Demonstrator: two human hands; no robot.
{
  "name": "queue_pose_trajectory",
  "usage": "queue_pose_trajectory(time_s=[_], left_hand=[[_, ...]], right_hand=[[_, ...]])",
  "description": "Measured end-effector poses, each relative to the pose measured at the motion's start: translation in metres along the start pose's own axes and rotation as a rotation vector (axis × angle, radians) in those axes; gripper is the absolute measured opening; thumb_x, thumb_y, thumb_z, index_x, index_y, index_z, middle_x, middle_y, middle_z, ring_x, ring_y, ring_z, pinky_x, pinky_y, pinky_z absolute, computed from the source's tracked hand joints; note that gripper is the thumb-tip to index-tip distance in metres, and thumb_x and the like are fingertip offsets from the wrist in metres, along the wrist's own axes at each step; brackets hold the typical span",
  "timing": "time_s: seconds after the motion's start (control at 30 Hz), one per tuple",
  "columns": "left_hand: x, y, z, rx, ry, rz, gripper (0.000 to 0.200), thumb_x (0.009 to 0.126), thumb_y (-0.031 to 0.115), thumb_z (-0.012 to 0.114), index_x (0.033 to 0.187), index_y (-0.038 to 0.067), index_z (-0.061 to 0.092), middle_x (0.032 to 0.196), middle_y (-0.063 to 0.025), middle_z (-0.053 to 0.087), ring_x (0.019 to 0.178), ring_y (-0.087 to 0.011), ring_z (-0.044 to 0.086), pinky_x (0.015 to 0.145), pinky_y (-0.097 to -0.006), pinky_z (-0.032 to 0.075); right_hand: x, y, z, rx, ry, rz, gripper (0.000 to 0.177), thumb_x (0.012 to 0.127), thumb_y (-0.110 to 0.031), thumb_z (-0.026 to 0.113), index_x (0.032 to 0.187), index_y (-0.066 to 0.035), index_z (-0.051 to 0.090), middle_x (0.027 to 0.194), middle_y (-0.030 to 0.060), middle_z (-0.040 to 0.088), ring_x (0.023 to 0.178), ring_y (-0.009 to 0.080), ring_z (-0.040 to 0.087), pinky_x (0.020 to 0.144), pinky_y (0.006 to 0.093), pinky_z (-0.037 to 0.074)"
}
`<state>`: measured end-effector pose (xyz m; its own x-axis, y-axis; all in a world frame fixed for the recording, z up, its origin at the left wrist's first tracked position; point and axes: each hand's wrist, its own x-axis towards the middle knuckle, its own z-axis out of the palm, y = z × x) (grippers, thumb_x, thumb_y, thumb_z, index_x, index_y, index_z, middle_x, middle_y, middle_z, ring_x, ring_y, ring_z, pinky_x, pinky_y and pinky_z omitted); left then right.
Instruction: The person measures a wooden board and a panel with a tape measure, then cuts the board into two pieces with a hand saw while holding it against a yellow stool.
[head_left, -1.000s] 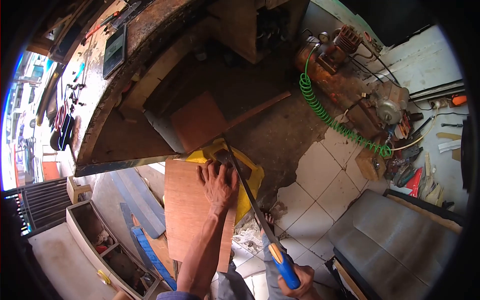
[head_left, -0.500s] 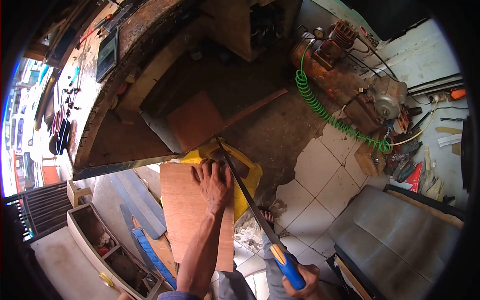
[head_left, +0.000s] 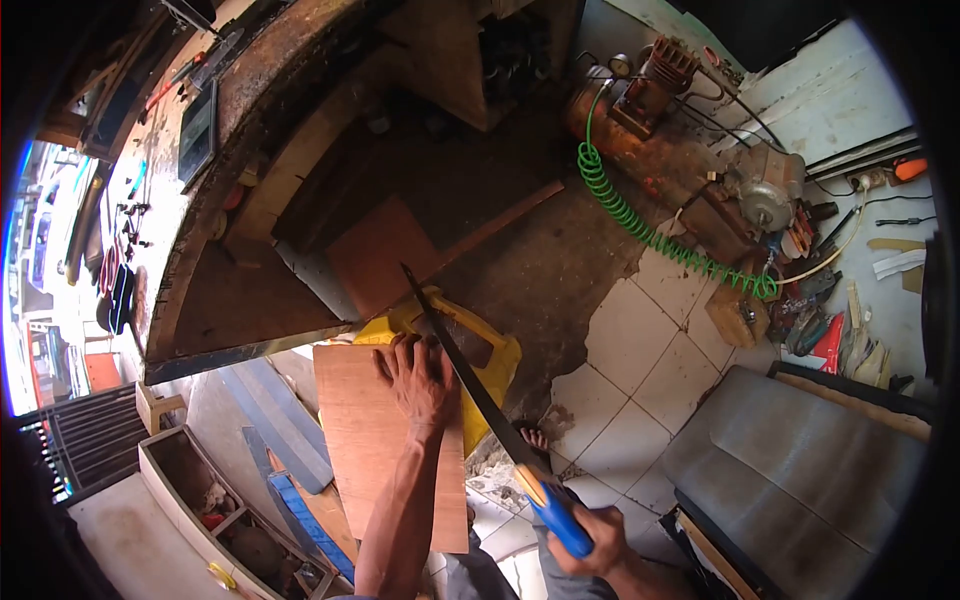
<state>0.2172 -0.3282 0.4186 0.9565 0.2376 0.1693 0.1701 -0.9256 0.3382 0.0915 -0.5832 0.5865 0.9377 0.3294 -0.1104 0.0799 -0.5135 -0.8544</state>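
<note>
A plywood board [head_left: 370, 430] lies over a yellow plastic stool [head_left: 490, 350], reaching back toward my legs. My left hand [head_left: 418, 385] rests on the board near its far right corner, fingers spread and pressing down. In my right hand [head_left: 598, 540] is a handsaw [head_left: 465, 370], gripped by its blue and tan handle. Its dark blade slants up and left, running along the board's right edge beside my left hand. The tip reaches past the far end of the board, over the stool.
A worn workbench [head_left: 260, 90] curves along the left. An orange air compressor [head_left: 640, 120] with a coiled green hose [head_left: 640, 225] stands at the back right. A grey cushioned seat [head_left: 790, 460] is at right, an open drawer unit [head_left: 215, 500] at lower left. Reddish-brown sheet [head_left: 385, 255] lies beyond the stool.
The saw has slid forward and left along the board's edge, its tip reaching farther out, with my right hand following. My left hand keeps its place on the board. The view has shifted slightly.
</note>
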Motion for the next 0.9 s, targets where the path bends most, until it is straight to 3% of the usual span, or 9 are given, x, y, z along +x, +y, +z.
queue_pose_trajectory(time_s=[0.1,0.2,0.37,0.47,0.6,0.67,0.7,0.73,0.9], left_hand=[[-0.013,-0.004,0.001,0.004,-0.035,-0.028,0.030,0.089,0.030,0.062,0.112,0.010,0.061,0.123,-0.0136,0.056,0.128,-0.0325,0.046,0.118,-0.0543,0.016],[-0.010,0.001,-0.003,-0.006,-0.049,-0.055,0.027,0.088,0.028,0.067,0.109,0.012,0.064,0.120,-0.0112,0.058,0.130,-0.0311,0.046,0.118,-0.0576,0.015],[-0.011,-0.002,0.000,-0.008,-0.011,-0.016,0.025,0.088,0.027,0.066,0.108,0.013,0.064,0.117,-0.0107,0.058,0.128,-0.0310,0.047,0.117,-0.0584,0.015],[-0.010,0.001,-0.004,0.011,-0.055,-0.031,0.031,0.088,0.029,0.063,0.113,0.011,0.062,0.123,-0.0137,0.055,0.128,-0.0316,0.046,0.118,-0.0536,0.016],[-0.011,-0.002,-0.002,0.029,-0.048,-0.029,0.031,0.090,0.031,0.064,0.113,0.011,0.063,0.122,-0.0123,0.057,0.130,-0.0307,0.046,0.118,-0.0540,0.017],[-0.011,0.000,-0.004,0.025,-0.051,-0.038,0.032,0.090,0.032,0.064,0.113,0.010,0.063,0.121,-0.0122,0.057,0.130,-0.0306,0.046,0.118,-0.0539,0.017],[-0.009,0.003,-0.004,0.021,-0.042,-0.035,0.032,0.090,0.033,0.065,0.113,0.010,0.063,0.120,-0.0120,0.058,0.130,-0.0304,0.046,0.118,-0.0537,0.017],[-0.006,0.003,-0.002,0.023,-0.025,-0.023,0.032,0.090,0.033,0.065,0.113,0.010,0.063,0.120,-0.0120,0.058,0.130,-0.0304,0.046,0.118,-0.0537,0.017],[-0.006,0.004,-0.010,0.000,-0.074,0.015,0.031,0.088,0.038,0.069,0.110,0.016,0.068,0.120,-0.0109,0.058,0.129,-0.0291,0.046,0.117,-0.0567,0.015]], right_hand=[[-0.007,0.002,0.002,0.019,0.075,0.004,0.032,0.068,-0.010,0.070,0.097,0.003,0.067,0.083,0.0147,0.070,0.057,0.0282,0.067,0.055,0.0365,0.057],[0.005,0.025,0.020,-0.104,-0.135,0.020,0.034,0.070,-0.011,0.071,0.101,0.003,0.067,0.083,0.0145,0.070,0.056,0.0284,0.067,0.054,0.0358,0.056],[0.011,0.001,0.003,0.054,0.053,-0.010,0.032,0.071,-0.008,0.069,0.101,0.004,0.067,0.081,0.0156,0.069,0.060,0.0277,0.069,0.055,0.0368,0.057],[0.019,0.024,0.019,0.004,-0.119,0.061,0.038,0.071,-0.007,0.068,0.106,0.006,0.066,0.080,0.0163,0.070,0.062,0.0306,0.070,0.056,0.0366,0.058],[0.016,0.014,0.011,-0.048,-0.021,-0.061,0.035,0.072,-0.009,0.069,0.105,0.003,0.065,0.073,0.0159,0.067,0.059,0.0311,0.069,0.054,0.0377,0.056],[0.019,0.019,0.021,0.024,-0.029,0.135,0.026,0.074,-0.010,0.069,0.098,0.001,0.065,0.073,0.0176,0.066,0.061,0.0306,0.069,0.056,0.0389,0.056],[0.040,0.021,0.027,0.148,0.066,0.165,0.010,0.070,-0.006,0.066,0.071,-0.006,0.056,0.070,0.0119,0.057,0.048,0.0277,0.058,0.044,0.0366,0.044],[0.057,0.034,0.035,0.099,0.117,-0.014,0.011,0.069,-0.005,0.067,0.069,-0.007,0.055,0.066,0.0102,0.053,0.045,0.0281,0.056,0.042,0.0371,0.043],[0.015,0.037,-0.001,-0.091,0.149,-0.135,0.016,0.066,-0.003,0.066,0.064,-0.006,0.051,0.065,0.0082,0.048,0.042,0.0256,0.050,0.041,0.0357,0.040]])
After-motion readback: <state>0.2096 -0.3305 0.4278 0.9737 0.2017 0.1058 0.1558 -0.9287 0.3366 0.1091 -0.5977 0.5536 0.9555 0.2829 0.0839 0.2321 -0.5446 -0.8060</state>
